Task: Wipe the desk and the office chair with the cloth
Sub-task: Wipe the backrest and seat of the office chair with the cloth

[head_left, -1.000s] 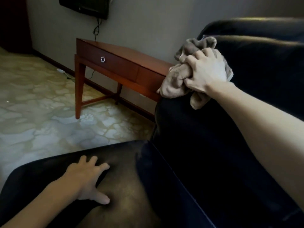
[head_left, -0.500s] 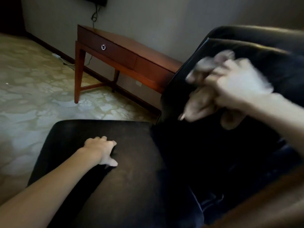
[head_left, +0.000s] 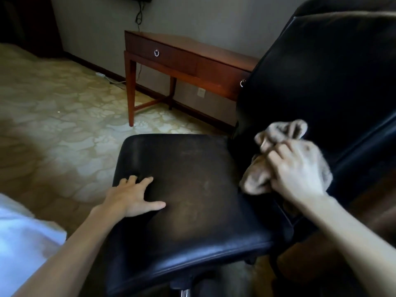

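A black leather office chair [head_left: 199, 189] fills the middle and right of the view, its seat worn and its backrest rising at the right. My right hand [head_left: 297, 170] is shut on a crumpled beige cloth [head_left: 280, 133], pressed low on the backrest where it meets the seat. Fingers spread, my left hand [head_left: 132, 196] lies flat on the seat's front left part. Beyond the chair, a reddish-brown wooden desk [head_left: 192, 58] with ring-pull drawers stands against the wall.
Pale patterned carpet [head_left: 53, 116] covers the floor to the left. A cable and a power strip [head_left: 100, 74] lie by the skirting left of the desk. A dark screen hangs on the wall above. White fabric [head_left: 19, 239] shows at the lower left.
My right hand has swept the cloth down the backrest from its upper edge to its base. The left hand stays on the seat. The view has tilted down, showing the whole seat.
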{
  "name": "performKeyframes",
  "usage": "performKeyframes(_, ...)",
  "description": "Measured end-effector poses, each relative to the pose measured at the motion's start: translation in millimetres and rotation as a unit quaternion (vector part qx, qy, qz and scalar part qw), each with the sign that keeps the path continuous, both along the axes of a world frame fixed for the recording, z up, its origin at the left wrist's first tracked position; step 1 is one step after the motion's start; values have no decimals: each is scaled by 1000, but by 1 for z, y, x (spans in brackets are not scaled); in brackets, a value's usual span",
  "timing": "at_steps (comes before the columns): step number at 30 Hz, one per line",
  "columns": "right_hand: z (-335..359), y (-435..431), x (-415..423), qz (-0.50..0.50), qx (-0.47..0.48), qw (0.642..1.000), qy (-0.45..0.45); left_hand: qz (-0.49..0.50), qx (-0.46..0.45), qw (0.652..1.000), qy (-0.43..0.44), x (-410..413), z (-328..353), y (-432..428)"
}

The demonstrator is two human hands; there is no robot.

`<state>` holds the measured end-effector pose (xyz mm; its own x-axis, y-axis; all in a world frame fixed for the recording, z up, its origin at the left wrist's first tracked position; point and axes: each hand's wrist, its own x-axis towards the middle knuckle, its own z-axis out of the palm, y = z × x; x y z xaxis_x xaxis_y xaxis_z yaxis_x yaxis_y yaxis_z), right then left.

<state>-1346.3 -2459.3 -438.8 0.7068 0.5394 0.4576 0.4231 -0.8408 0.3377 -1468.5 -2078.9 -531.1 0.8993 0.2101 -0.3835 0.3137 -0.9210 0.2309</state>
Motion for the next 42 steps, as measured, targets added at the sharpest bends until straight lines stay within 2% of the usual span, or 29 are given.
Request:
performKeyframes(2, -60, -8, -26, -26, 35, 995, 93, -17, 24, 1000, 9, -3, 1, -5)
performKeyframes(3, -81, -15, -32, -59, 122, 978, 159, -24, 36, 999, 18, -5, 1, -8)
performKeyframes(5, -93, -21, -15, -118, 310, 923, 196, -40, 54, 997, 29, -7, 4, -12)
performKeyframes(6, -94, -16, -4, -134, 335, 909, 210, -48, 57, 997, 33, -7, 7, -12)
performKeyframes(8, -92, 6, 8, -138, 315, 906, 248, -67, 58, 995, 46, -6, 15, -11)
performKeyframes(13, -94, 77, -7, -82, 260, 934, 231, -103, 59, 992, 47, -13, 23, -11)
performKeyframes(17, -99, 165, -88, 91, 214, 937, 260, -126, 65, 989, 41, -20, 28, -11)
performKeyframes(19, -95, 181, -122, 186, 194, 919, 287, -153, 8, 988, 23, -30, 29, 4)
performKeyframes(20, -89, 176, -122, 201, 189, 917, 286, -156, -60, 986, 17, -37, 28, 13)
performKeyframes(22, -71, 156, -94, 171, 200, 932, 251, -101, -244, 965, -4, -55, 25, 32)
performKeyframes(23, -62, 143, -69, 139, 219, 943, 207, -64, -303, 950, -26, -62, 23, 39)
performKeyframes(24, -54, 129, -42, 100, 234, 953, 165, -27, -326, 943, -52, -66, 20, 46)
performKeyframes(26, -50, 106, 8, 31, 233, 959, 157, 28, -328, 940, -88, -69, 16, 52)
performKeyframes(29, -84, 100, 42, -64, 155, 944, 285, 71, -323, 940, -79, -63, 15, 51)
performKeyframes(31, -109, 117, 35, -87, 178, 931, 306, 72, -311, 946, -51, -55, 13, 51)
performKeyframes(33, -118, 146, 14, -55, 203, 937, 280, 72, -303, 950, -20, -45, 13, 57)
performKeyframes(35, -115, 179, -22, 21, 210, 936, 282, 95, -324, 941, 5, -39, 16, 62)
performKeyframes(37, -111, 203, -60, 130, 204, 920, 310, 164, -388, 907, 6, -33, 18, 70)
performKeyframes(39, -106, 211, -85, 235, 181, 882, 365, 199, -445, 873, 21, -34, 18, 80)
performKeyframes(40, -100, 208, -86, 265, 175, 866, 387, 194, -460, 866, 34, -35, 18, 85)
performKeyframes(42, -84, 198, -64, 240, 212, 871, 371, 189, -458, 868, 38, -34, 23, 92)
